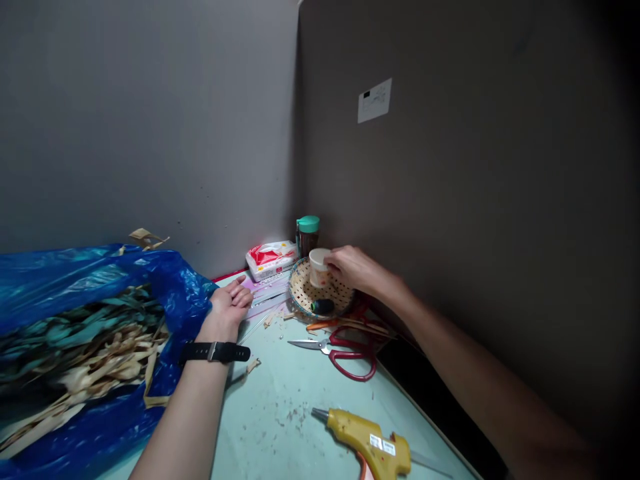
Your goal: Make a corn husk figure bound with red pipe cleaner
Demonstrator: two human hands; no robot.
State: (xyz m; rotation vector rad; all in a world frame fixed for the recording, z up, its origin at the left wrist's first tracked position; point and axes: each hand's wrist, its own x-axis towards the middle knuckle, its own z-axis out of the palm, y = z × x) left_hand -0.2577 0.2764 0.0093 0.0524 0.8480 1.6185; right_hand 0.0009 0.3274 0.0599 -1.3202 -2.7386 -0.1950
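Over a shallow woven basket (300, 299), my right hand (350, 267) is closed on the rim of a small whitish plastic cup (318, 270). The cup is nearly upright; whether its base touches the basket, I cannot tell. A dark spool of thread (323, 307) lies in the basket. My left hand (231, 301) rests palm up at the left, beside thin clear glue sticks (267, 291). Its fingers are loosely curled and apart, with nothing seen in them. Red-handled scissors (345, 350) lie in front of the basket, and a yellow glue gun (367, 440) is nearer to me.
A blue plastic bag (180, 287) full of dried green and tan leaf strips (115, 340) fills the left. Behind the basket stand a wipes pack (271, 260) and a green-lidded jar (308, 233). Walls meet at the table's (280, 393) far corner.
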